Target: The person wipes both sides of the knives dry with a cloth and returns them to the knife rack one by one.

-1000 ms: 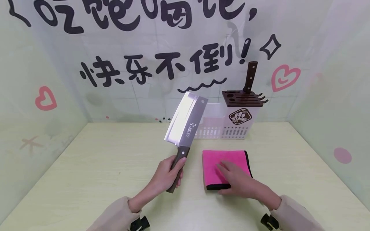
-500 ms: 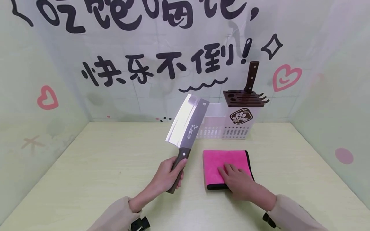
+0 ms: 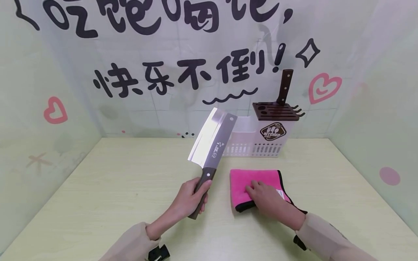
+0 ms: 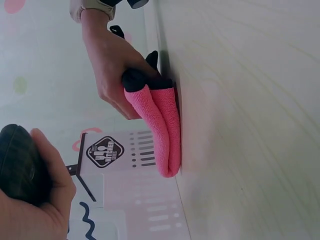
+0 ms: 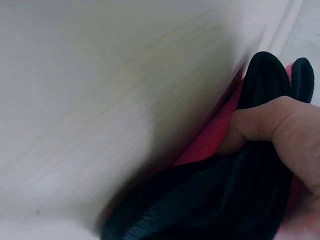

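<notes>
My left hand [image 3: 192,197] grips the dark handle of a cleaver [image 3: 212,139], its broad blade pointing up and away above the table. The left wrist view shows that hand [image 4: 52,200] curled round the handle end. To the right lies a folded pink cloth [image 3: 240,185] with black edging. My right hand [image 3: 269,199] pinches its near right part, fingers on top. In the right wrist view the thumb of this hand [image 5: 280,125] presses into the black-edged layers [image 5: 200,195]. A white label shows beside the hand in the head view.
Behind the cloth stands a white perforated holder [image 3: 238,139] with a brown slotted top [image 3: 275,111]; a dark-handled knife [image 3: 285,87] is upright in it. A pale wood table [image 3: 107,188] meets printed walls at the back and sides.
My right hand has gone from hovering over the cloth to gripping it. The cloth's near right side is now lifted and bunched, showing a label. My left hand and cleaver have barely moved.
</notes>
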A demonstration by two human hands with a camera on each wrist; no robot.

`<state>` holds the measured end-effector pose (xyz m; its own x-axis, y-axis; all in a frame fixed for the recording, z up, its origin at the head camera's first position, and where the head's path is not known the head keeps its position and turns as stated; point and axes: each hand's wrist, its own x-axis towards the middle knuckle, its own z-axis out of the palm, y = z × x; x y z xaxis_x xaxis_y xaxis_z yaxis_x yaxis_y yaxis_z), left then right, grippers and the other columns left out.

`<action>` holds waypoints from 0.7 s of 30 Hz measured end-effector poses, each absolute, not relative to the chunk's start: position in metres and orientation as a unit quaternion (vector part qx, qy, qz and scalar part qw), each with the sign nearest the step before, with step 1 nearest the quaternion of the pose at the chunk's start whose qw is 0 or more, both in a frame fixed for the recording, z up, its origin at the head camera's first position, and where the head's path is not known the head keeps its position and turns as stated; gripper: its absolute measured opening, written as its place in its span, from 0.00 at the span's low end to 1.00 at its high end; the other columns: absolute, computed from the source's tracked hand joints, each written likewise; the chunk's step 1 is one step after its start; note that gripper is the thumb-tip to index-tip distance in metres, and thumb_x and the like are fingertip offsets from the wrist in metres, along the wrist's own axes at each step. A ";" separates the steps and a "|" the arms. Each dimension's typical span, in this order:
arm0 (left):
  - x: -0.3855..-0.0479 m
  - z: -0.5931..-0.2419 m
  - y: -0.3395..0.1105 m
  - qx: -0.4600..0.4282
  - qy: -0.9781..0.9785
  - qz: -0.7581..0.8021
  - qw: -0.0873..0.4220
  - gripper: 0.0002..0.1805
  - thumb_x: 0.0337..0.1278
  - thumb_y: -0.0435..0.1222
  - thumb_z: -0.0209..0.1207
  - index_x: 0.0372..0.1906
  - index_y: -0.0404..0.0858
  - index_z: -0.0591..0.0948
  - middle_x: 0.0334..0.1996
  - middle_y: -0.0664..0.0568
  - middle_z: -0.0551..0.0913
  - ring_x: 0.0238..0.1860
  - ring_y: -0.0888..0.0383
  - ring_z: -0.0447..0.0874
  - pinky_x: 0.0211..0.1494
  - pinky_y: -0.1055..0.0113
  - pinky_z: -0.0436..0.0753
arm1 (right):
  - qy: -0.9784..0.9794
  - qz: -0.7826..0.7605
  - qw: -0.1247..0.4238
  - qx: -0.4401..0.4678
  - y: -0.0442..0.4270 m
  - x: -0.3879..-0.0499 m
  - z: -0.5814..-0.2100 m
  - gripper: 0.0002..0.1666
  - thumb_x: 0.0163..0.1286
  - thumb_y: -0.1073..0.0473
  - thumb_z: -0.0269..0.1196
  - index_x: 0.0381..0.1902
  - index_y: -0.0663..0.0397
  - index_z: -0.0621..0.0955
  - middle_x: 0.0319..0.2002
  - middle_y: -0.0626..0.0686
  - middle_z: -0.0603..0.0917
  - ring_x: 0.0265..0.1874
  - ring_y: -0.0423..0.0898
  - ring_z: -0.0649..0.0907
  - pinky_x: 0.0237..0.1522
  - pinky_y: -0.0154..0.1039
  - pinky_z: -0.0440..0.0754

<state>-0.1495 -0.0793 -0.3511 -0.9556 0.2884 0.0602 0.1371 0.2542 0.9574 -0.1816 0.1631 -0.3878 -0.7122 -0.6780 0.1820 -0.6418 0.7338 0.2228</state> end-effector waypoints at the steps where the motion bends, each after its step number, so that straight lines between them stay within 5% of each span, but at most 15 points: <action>1: -0.149 -0.351 -0.080 0.134 0.789 0.596 0.063 0.18 0.64 0.43 0.47 0.30 0.29 0.69 0.15 0.47 0.73 0.10 0.60 0.71 0.14 0.63 0.75 | -0.925 -0.066 0.127 0.353 0.163 -0.183 -0.387 0.17 0.44 0.69 0.66 0.33 0.58 0.73 0.25 0.52 0.71 0.20 0.45 0.69 0.17 0.34 0.70; 7: -0.148 -0.351 -0.082 0.130 0.789 0.597 0.058 0.17 0.64 0.42 0.46 0.30 0.30 0.69 0.15 0.46 0.73 0.10 0.59 0.70 0.13 0.62 0.75 | -0.935 -0.029 0.132 0.328 0.166 -0.188 -0.384 0.24 0.39 0.61 0.72 0.31 0.59 0.71 0.24 0.51 0.71 0.22 0.46 0.71 0.20 0.38 0.72; 21: -0.146 -0.352 -0.083 0.140 0.790 0.594 0.063 0.19 0.62 0.45 0.48 0.30 0.30 0.69 0.15 0.48 0.73 0.10 0.59 0.71 0.12 0.63 0.74 | -0.931 0.150 0.241 0.229 0.186 -0.194 -0.355 0.26 0.40 0.65 0.71 0.33 0.60 0.68 0.25 0.54 0.74 0.22 0.48 0.74 0.23 0.41 0.75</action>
<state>-0.1456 -0.0826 -0.3524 -0.9530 0.2954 0.0666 0.1458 0.2549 0.9559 -0.1936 0.1856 -0.3547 -0.7792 -0.3542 0.5171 -0.4986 0.8502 -0.1689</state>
